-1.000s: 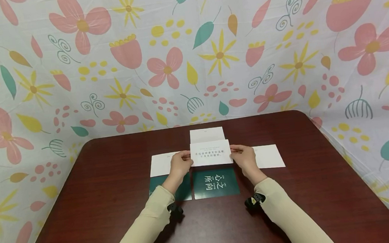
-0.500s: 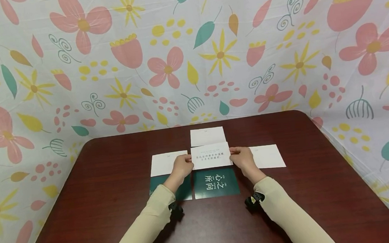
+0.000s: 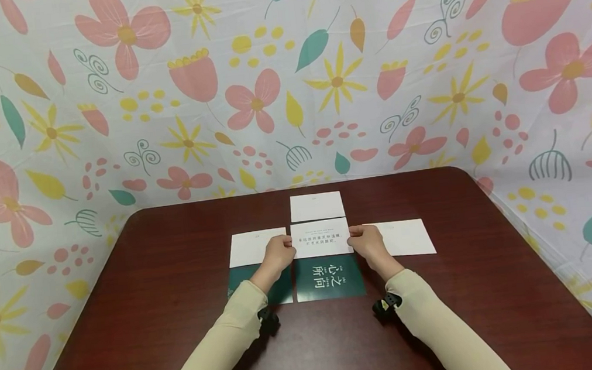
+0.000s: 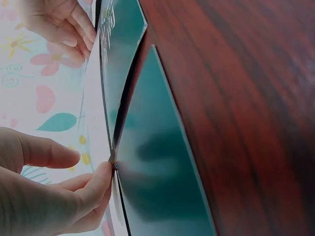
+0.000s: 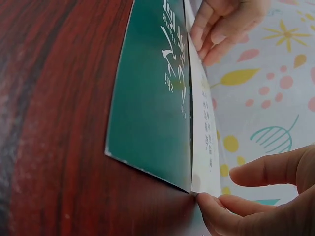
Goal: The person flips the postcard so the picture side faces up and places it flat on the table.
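Observation:
A white card (image 3: 320,238) printed with Chinese text lies between a plain white card (image 3: 317,206) behind it and a green card (image 3: 329,278) with white characters in front. My left hand (image 3: 279,252) is at its left edge; in the left wrist view that hand's fingertips (image 4: 109,169) touch the edge, the thumb standing apart. At the opposite edge is my right hand (image 3: 368,240). Its fingertips (image 5: 204,199) meet the card's corner in the right wrist view, and the thumb is raised off the card. Neither hand pinches the card.
To the left, another white card (image 3: 251,247) lies behind a second green card (image 3: 281,292), partly under my left wrist. One more white card (image 3: 408,237) lies right of my right hand. Beneath all is a dark red wooden table (image 3: 177,277), with a floral cloth (image 3: 288,91) behind.
The printed card has come down and slightly toward me, now lying flat against the green card's edge. More of the white card behind it shows. Both hands moved slightly with it.

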Available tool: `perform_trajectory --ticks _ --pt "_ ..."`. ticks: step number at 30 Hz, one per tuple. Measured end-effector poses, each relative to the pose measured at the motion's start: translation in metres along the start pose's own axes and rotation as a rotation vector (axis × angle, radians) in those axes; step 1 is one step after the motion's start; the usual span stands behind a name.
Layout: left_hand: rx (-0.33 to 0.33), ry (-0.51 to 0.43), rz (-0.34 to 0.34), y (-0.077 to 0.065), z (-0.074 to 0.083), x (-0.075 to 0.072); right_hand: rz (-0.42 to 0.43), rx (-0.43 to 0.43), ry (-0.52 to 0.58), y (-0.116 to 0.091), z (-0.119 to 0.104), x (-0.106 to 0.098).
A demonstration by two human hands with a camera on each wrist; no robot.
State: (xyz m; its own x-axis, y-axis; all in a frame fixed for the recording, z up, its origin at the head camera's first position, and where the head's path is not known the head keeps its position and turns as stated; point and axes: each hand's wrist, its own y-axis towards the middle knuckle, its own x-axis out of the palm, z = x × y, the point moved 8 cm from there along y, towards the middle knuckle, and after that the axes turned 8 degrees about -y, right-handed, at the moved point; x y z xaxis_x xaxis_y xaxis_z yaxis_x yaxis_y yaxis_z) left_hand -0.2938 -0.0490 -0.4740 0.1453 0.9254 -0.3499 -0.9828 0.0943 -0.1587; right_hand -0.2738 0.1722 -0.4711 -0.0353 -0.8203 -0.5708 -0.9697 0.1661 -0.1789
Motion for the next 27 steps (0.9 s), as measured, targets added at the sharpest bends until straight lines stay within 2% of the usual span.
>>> perform_trajectory --ticks 12,27 --pt "0.024 0.024 0.006 -0.0006 0.0026 0.0015 -0.001 -0.008 0.002 -0.0021 -0.0038 -0.0003" --pt "0.011 0.016 0.017 0.0011 0.0022 0.0007 -0.005 -0.02 -0.008 -0.0006 -0.0063 -0.0016"
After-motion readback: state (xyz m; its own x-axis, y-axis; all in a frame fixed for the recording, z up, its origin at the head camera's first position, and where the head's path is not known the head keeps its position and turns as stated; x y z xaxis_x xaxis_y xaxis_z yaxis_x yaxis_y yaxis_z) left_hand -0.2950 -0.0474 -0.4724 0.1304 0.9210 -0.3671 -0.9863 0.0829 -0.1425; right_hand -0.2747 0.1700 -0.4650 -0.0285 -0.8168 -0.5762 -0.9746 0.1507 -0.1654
